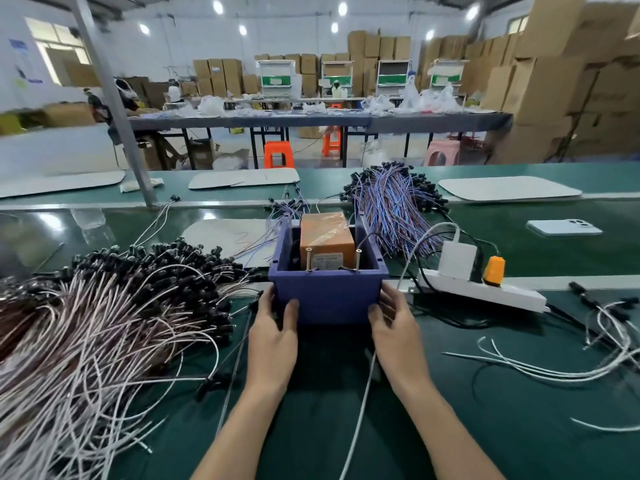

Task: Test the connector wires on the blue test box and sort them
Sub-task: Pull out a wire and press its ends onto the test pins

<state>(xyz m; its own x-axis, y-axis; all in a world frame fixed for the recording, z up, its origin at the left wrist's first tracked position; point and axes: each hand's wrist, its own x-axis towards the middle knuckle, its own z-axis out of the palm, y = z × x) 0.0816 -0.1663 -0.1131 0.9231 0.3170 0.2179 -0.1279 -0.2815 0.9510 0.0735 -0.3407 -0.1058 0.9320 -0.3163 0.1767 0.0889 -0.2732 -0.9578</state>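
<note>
Two grips apparently clasping blue test box (329, 301), left hand (273, 336), right hand (398, 332), either side.

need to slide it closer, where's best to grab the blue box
Take the blue box by its side walls at the front corners, one hand from each side, as the left hand and right hand do now. Its open top holds an orange block and upright brass pins, so avoid reaching from above.

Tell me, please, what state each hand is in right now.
Left hand: grips the blue test box at its left front corner.
Right hand: grips its right front corner.
</note>
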